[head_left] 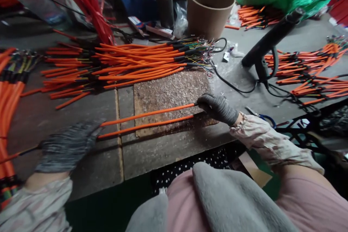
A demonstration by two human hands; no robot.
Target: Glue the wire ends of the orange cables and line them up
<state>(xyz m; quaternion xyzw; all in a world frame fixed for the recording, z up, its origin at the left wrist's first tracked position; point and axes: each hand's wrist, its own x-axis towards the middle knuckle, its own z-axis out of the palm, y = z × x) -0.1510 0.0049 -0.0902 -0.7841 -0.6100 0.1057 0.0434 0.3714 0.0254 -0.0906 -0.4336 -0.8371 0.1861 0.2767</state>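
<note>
Two orange cables [152,114] stretch side by side between my hands, over a worn board [171,92] on the bench. My left hand [70,146], in a grey knit glove and slightly blurred, is closed around their left ends. A thinner dark lead with an orange piece comes out behind that hand. My right hand [217,108], gloved too, pinches the upper cable at its black sleeved end. The lower cable's right end lies just below the right fingers; whether they touch it I cannot tell. Beyond the board lies a bundle of orange cables [141,59] with bare wire ends.
A black heat gun [272,40] stands at the right with its cord across the bench. Behind are a brown tub [210,11], a dark flask [164,0] and a blue bin [136,3]. More orange cables [307,69] lie right; blue-handled scissors [265,117] rest near the edge.
</note>
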